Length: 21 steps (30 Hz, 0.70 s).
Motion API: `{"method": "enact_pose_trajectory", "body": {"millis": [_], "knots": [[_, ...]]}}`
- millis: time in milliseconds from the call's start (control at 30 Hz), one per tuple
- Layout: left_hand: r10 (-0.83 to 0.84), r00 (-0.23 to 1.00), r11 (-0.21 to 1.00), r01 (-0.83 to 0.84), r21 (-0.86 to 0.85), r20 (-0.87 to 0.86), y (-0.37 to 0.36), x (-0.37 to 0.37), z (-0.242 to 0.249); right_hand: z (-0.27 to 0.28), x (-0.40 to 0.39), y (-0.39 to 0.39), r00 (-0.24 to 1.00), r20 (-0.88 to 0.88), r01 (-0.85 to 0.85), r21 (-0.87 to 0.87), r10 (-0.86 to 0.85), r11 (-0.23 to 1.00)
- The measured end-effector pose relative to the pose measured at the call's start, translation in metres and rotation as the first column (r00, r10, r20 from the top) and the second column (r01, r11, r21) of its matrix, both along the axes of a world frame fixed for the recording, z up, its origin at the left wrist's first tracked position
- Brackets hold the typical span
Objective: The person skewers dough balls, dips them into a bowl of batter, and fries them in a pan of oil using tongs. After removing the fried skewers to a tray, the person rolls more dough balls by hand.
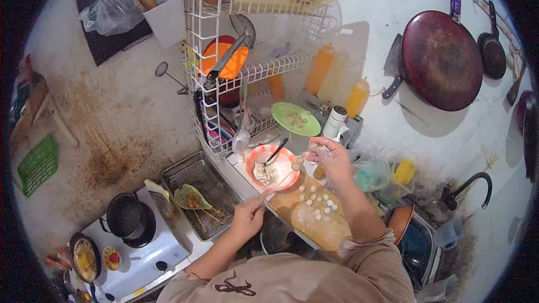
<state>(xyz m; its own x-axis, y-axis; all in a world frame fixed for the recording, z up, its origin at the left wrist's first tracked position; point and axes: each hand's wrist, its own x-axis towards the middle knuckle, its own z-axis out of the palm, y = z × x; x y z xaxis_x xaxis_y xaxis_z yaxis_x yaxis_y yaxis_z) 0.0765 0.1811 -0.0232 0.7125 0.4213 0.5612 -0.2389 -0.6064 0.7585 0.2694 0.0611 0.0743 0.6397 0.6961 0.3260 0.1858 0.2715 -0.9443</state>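
My left hand [249,216] is closed on the lower end of a thin skewer [285,177] that slants up to the right. Pale balls [297,163] sit on its upper part. My right hand [331,159] is at that upper end, fingers pinched by a pale ball. Below the skewer is an orange and white bowl [291,183] with white, floury contents and a black-handled utensil [276,150]. Several small white dough pieces [318,211] lie on the floured wooden board [321,234]. Behind my right hand, a green plate [281,113] holds more pale balls.
A white wire rack [203,67] stands behind the bowl. To the left are a metal tray [190,173] with a green strainer [190,197], and a stove [147,258] with a black pot [126,217]. A sink [428,247] is at the right.
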Motion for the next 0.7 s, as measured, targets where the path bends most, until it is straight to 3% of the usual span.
{"method": "enact_pose_trajectory", "body": {"millis": [300,500,600,700], "knots": [[-0.042,0.999,0.999,0.042,-0.002,0.000,-0.014,-0.009,0.001,-0.012,-0.015,-0.020,0.996,-0.078,0.051,-0.013,-0.052,0.999],[-0.037,0.999,0.999,0.037,-0.005,-0.037,-0.023,-0.017,0.002,-0.030,-0.023,-0.021,0.982,0.164,0.067,0.148,-0.092,0.987],[-0.019,0.999,0.999,0.020,0.026,-0.031,-0.027,-0.019,-0.001,-0.038,-0.029,-0.020,0.957,0.205,0.178,0.149,-0.207,0.973],[-0.007,0.999,0.999,0.008,0.034,-0.035,-0.031,-0.021,-0.003,-0.040,-0.039,-0.020,0.842,0.360,0.365,0.172,-0.403,0.915]]}}
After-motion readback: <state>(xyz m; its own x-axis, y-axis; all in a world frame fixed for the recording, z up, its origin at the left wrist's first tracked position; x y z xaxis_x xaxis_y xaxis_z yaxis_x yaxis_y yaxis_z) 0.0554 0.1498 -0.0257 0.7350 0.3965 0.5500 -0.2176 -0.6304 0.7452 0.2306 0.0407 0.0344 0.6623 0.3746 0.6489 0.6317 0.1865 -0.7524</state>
